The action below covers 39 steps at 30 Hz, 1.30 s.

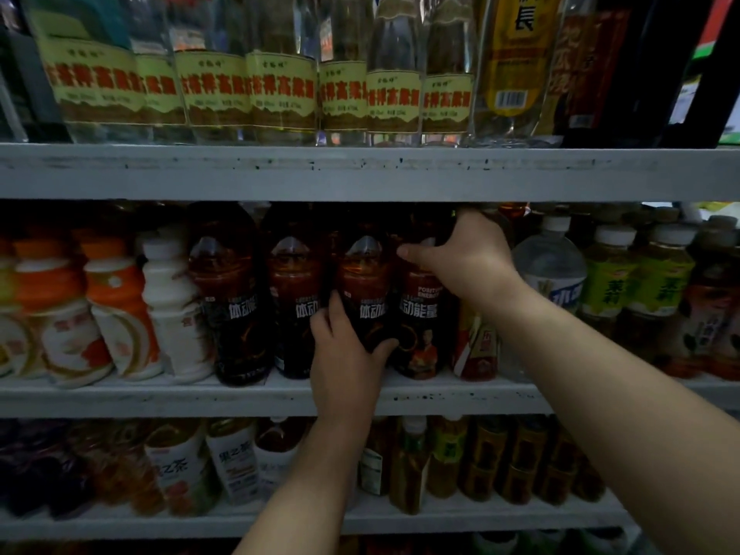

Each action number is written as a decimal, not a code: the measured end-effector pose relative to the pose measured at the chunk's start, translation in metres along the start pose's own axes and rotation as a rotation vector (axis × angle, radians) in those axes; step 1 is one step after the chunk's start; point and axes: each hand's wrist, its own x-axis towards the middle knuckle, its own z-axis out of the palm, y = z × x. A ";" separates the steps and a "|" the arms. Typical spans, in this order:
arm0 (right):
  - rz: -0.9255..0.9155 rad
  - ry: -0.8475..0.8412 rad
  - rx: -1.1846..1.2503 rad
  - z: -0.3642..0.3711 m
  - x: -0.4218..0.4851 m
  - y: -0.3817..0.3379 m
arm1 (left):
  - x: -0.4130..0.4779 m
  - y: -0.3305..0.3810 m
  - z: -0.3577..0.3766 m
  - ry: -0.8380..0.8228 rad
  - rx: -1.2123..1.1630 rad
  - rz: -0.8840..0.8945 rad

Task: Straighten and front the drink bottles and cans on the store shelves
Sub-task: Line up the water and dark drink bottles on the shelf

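A row of dark energy-drink bottles with black labels stands on the middle shelf [120, 398]. My left hand [344, 354] wraps the lower body of the third dark bottle [366, 282]. My right hand [460, 254] grips the shoulder of the fourth dark bottle [420, 334], whose label shows a person and is turned differently from its neighbours. Two more dark bottles [230, 298] stand to the left, labels facing out. The caps are hidden under the shelf above.
Orange-and-white and plain white yoghurt-drink bottles [176, 306] stand left of the dark row. A clear water bottle [550, 270] and green tea bottles [608, 282] stand to the right. Clear liquor bottles [280, 86] fill the top shelf. Juice and tea bottles [236, 462] line the lower shelf.
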 end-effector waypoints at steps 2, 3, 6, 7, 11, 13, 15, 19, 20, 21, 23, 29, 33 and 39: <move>-0.008 -0.038 0.015 -0.001 0.003 0.001 | 0.002 -0.005 0.001 -0.011 -0.051 0.013; -0.007 -0.061 0.031 -0.002 0.005 0.002 | 0.004 -0.007 0.000 -0.029 -0.089 0.021; 0.048 -0.127 0.122 -0.007 0.010 0.007 | 0.007 -0.015 -0.005 -0.087 -0.173 0.056; 0.066 -0.145 0.156 -0.009 0.010 0.008 | 0.008 -0.017 -0.007 -0.110 -0.181 0.073; 0.060 -0.184 0.200 -0.012 0.007 0.009 | 0.013 -0.021 -0.014 -0.193 -0.153 0.121; 0.046 -0.170 0.177 -0.011 0.004 0.010 | 0.011 -0.021 -0.014 -0.165 -0.076 0.113; 0.034 -0.157 0.160 -0.010 0.000 0.009 | 0.006 -0.019 -0.014 -0.133 0.012 0.075; 0.044 -0.127 0.136 -0.007 -0.004 0.008 | 0.002 -0.020 -0.012 -0.110 0.089 0.022; 0.036 -0.113 0.129 -0.005 -0.004 0.007 | 0.002 -0.020 -0.012 -0.097 0.104 0.025; 0.023 -0.097 0.122 -0.004 -0.004 0.007 | 0.003 -0.020 -0.013 -0.084 0.119 0.030; 0.002 -0.065 0.111 0.000 -0.006 0.007 | 0.002 -0.019 -0.013 -0.063 0.151 0.038; -0.006 -0.025 0.136 0.002 -0.013 0.006 | 0.000 -0.017 -0.014 -0.027 0.286 0.045; 0.008 0.087 0.030 0.007 -0.023 0.003 | -0.005 -0.015 -0.015 -0.029 0.268 0.032; -0.570 0.287 -0.049 0.037 -0.072 -0.009 | -0.014 -0.052 -0.046 0.181 0.194 -0.031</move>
